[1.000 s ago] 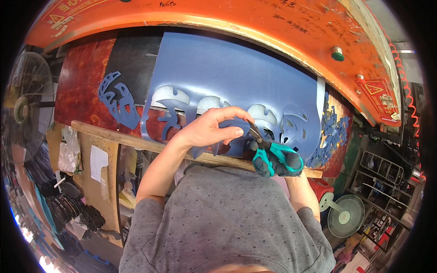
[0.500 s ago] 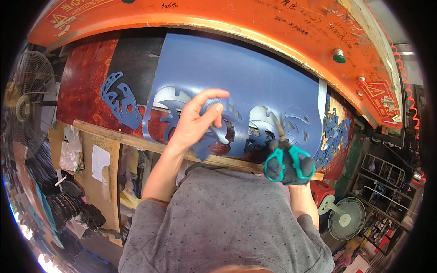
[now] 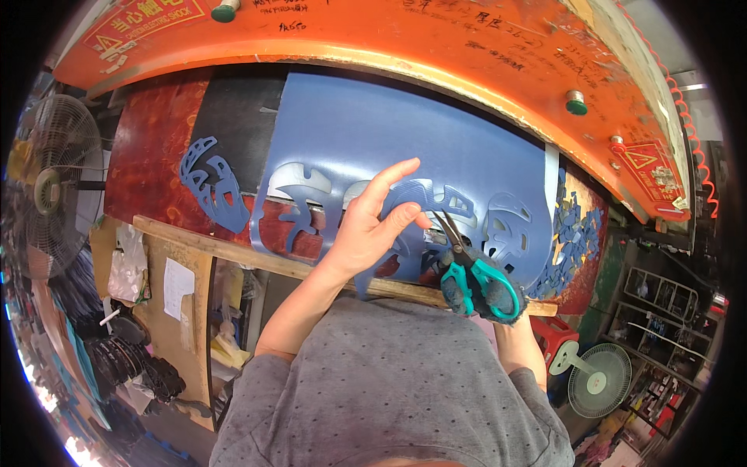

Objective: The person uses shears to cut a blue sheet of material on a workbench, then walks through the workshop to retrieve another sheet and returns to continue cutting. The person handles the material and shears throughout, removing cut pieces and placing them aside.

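In my left hand is a slotted blue cut-out piece, held over the table's front edge; index finger and thumb curve apart around it, and the other fingers are hidden. My right hand, in a dark glove, has its fingers through the teal handles of a pair of scissors. The blades point up and left, slightly parted, with their tips close to the cut-out. Beneath both hands a large blue sheet lies on the table, with shaped holes along its near side.
A slotted blue piece lies at the left on dark red and black boards. Small blue scraps are heaped at the right end. An orange machine beam spans the far side. Fans stand at left and right.
My left hand has moved right, carrying the cut-out toward the scissors. The scissors have turned, so their blades now point up and left. The whole view has shifted slightly.
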A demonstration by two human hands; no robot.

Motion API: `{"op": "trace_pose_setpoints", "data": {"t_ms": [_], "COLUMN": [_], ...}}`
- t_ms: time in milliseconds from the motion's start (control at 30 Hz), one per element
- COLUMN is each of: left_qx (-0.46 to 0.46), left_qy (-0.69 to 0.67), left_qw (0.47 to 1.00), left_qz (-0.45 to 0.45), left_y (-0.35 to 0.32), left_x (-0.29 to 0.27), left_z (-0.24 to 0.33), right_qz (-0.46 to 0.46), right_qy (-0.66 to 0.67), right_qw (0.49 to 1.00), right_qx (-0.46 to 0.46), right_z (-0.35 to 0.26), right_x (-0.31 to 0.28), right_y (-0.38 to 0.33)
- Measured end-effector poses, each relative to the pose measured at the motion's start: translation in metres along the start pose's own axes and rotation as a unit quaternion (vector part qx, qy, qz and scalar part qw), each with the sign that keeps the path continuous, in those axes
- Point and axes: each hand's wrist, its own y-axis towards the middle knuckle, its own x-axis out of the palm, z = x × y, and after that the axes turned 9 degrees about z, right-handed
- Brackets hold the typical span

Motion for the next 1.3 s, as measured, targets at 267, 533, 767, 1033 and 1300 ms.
{"op": "trace_pose_setpoints", "data": {"t_ms": [267,533,767,1033,1300], "left_qx": [0.143,0.14,0.181,0.259,0.289], "left_qy": [0.095,0.124,0.214,0.211,0.199], "left_qw": [0.985,0.982,0.959,0.94,0.933], "left_qz": [-0.018,0.009,0.035,0.067,0.081], "left_y": [-0.006,-0.004,-0.005,-0.005,-0.006], "left_x": [0.005,0.008,0.007,0.012,0.01], "left_z": [-0.02,-0.025,-0.026,-0.03,-0.03], "right_qz": [-0.014,-0.016,-0.061,-0.049,-0.046], "right_qy": [0.04,0.053,0.113,0.108,0.162], "right_qw": [0.999,0.998,0.992,0.993,0.986], "right_qx": [-0.017,0.023,0.017,0.005,0.004], "right_z": [0.003,0.001,0.002,0.003,0.008], "right_x": [0.009,0.0,-0.001,-0.002,0.012], "right_y": [0.004,0.006,0.003,0.001,0.003]}}
